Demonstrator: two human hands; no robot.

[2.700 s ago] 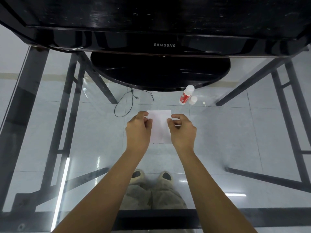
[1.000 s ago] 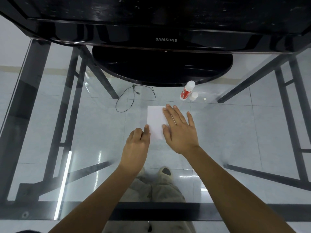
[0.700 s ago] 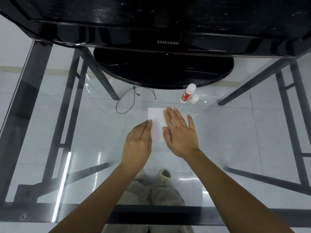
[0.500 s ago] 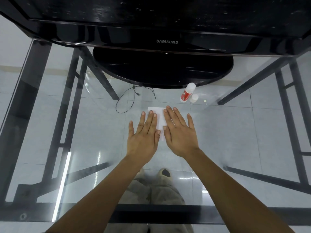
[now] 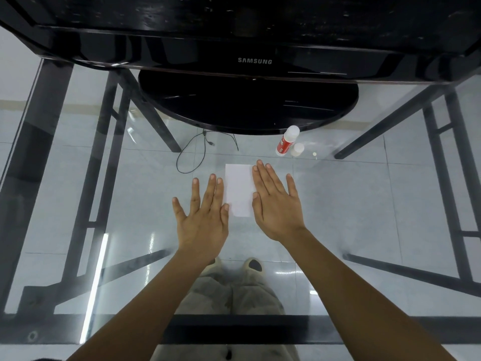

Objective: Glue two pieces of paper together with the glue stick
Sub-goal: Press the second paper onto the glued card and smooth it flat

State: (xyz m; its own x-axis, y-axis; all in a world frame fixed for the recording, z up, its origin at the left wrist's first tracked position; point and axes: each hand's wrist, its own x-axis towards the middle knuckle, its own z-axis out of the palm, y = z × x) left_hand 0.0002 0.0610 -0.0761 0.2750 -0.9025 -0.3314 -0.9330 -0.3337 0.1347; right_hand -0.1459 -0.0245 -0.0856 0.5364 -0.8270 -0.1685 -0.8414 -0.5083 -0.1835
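Since half a second earlier, the left hand (image 5: 201, 217) had slid leftward off the white paper (image 5: 239, 190), so that more of the sheet lay uncovered between the two hands. Both hands were spread flat, palms down, fingers extended and holding nothing. The left hand rested on the glass table (image 5: 364, 204) just beside the paper's left edge, its thumb touching the lower left corner. The right hand (image 5: 276, 201) lay along the paper's right edge, its inner fingers overlapping that side. The paper lay flat on the table, its long side running away from the person. Farther back and to the right, near the black Samsung monitor's base (image 5: 247, 105), the red-and-white glue stick (image 5: 286, 140) stood tilted with its cap (image 5: 297, 149) just beside it.
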